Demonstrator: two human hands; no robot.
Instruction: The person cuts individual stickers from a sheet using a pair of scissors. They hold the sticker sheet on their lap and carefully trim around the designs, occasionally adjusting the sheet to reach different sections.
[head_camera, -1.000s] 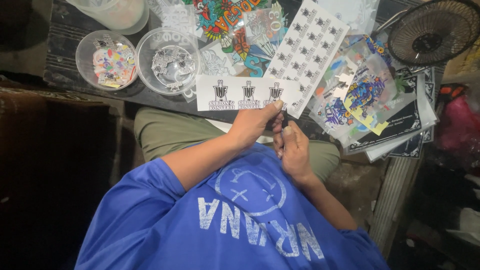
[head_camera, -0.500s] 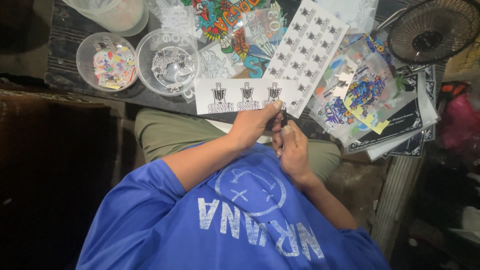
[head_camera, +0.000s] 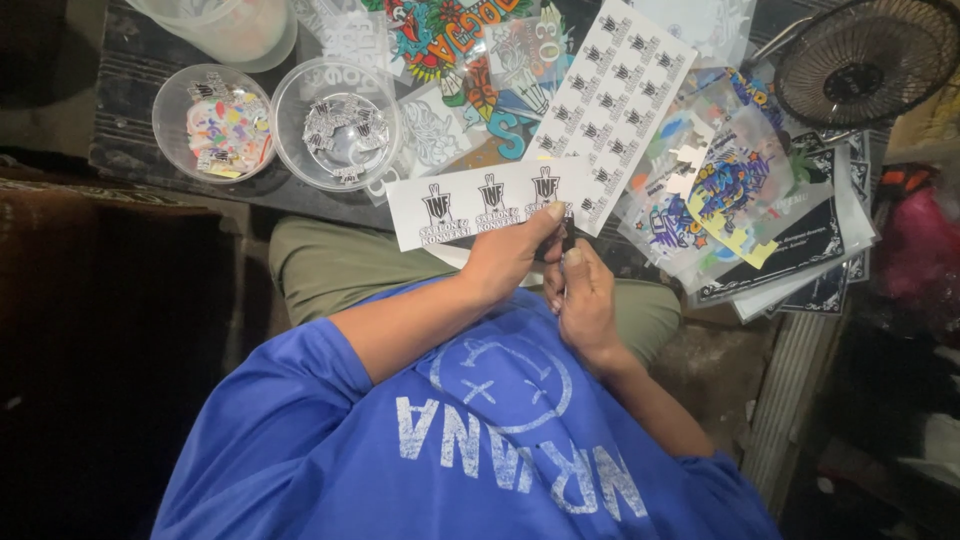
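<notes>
The work, as far as it shows, is partly through. On the dark table lies a spread of printed sheets. The largest plain one is the white sheet, with rows of small black emblems and no gaps that I can see, so I judge it not yet started. To its right lie colourful sheets in clear sleeves, with a small fan behind them.

At the left stand two clear bowls. The left bowl holds mixed coloured pieces. The right bowl holds small loose black-and-white pieces, which look like ones already separated. That would be the part done.

The strip is the thing in hand. It is a white strip with three black emblems in a row, held over the table's near edge, above the person's lap. All three emblems sit on one uncut piece, so this strip is left to do, and the big sheet after it.

The left hand is closed in a pinch on the strip's right end, thumb on top by the third emblem and fingers curled under.

The right hand sits just beside it, touching or nearly so, and curled almost shut. A small dark tool stands up from its grip near the strip's end. It may be a cutter or small scissors, but it is too small and dark to tell which.
</notes>
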